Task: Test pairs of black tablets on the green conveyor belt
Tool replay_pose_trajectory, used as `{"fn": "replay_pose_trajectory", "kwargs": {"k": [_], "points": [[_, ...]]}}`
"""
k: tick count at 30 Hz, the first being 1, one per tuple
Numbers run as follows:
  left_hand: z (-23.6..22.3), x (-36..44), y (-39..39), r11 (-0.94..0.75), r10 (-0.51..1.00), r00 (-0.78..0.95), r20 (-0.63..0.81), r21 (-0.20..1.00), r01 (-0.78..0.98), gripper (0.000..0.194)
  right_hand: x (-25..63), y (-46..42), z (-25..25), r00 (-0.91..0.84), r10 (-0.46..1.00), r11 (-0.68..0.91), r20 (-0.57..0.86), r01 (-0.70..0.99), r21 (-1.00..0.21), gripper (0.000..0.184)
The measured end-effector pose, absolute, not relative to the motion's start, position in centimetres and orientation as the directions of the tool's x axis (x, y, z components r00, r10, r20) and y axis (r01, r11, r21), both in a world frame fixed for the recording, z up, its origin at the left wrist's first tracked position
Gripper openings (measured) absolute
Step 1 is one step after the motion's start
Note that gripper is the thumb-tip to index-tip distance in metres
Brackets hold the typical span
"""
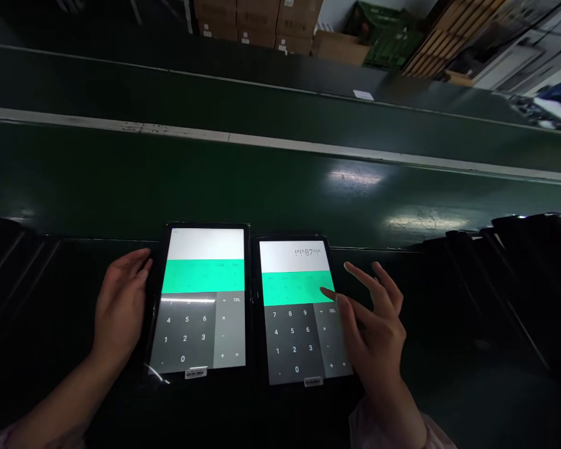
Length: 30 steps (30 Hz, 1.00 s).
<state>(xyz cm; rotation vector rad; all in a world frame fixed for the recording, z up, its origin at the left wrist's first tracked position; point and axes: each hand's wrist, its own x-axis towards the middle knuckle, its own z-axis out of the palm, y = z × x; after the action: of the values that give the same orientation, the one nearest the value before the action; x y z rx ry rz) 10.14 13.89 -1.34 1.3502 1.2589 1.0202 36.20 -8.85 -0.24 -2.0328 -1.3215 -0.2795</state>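
Note:
Two tablets lie side by side, each showing a calculator with a green band across the upper part. Beside the left edge of the left tablet (206,324) is my left hand (122,305), its fingers loosely bent; I cannot tell whether it touches the edge. That tablet's entry field is blank white. My right hand (376,318) is over the right side of the right tablet (292,349), index fingertip at the green band and other fingers spread. "!^!^87^!^" stands in its entry field. Each tablet has a small white barcode label (196,373) at its bottom edge.
Dark flat items stand in rows at the left (9,268) and the right (533,268). Beyond the tablets runs a green work surface (262,187) with a pale metal strip (187,132). Farther back are cardboard boxes (257,19) and a green crate (388,37).

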Motion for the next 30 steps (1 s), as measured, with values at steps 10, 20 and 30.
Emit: {"fn": "replay_pose_trajectory", "kwargs": {"k": [10, 20, 30], "points": [[-2.0, 8.7, 14.7, 0.115, 0.954, 0.27, -0.131, 0.991, 0.072, 0.037, 28.3, -2.3, 1.0, 0.315, 0.858, -0.132, 0.405, 0.898, -0.419, 0.028], [-2.6, 6.5, 13.9, 0.164, 0.898, 0.397, -0.192, 0.981, 0.104, 0.047, 25.9, 0.2, -0.6, 0.302, 0.863, -0.168, 0.406, 0.928, -0.333, 0.027], [-2.8, 7.0, 13.6, 0.112, 0.874, 0.46, -0.159, 0.985, 0.128, 0.05, 25.0, 0.5, -0.6, 0.292, 0.877, -0.155, 0.382, 0.924, -0.35, 0.029]]}}
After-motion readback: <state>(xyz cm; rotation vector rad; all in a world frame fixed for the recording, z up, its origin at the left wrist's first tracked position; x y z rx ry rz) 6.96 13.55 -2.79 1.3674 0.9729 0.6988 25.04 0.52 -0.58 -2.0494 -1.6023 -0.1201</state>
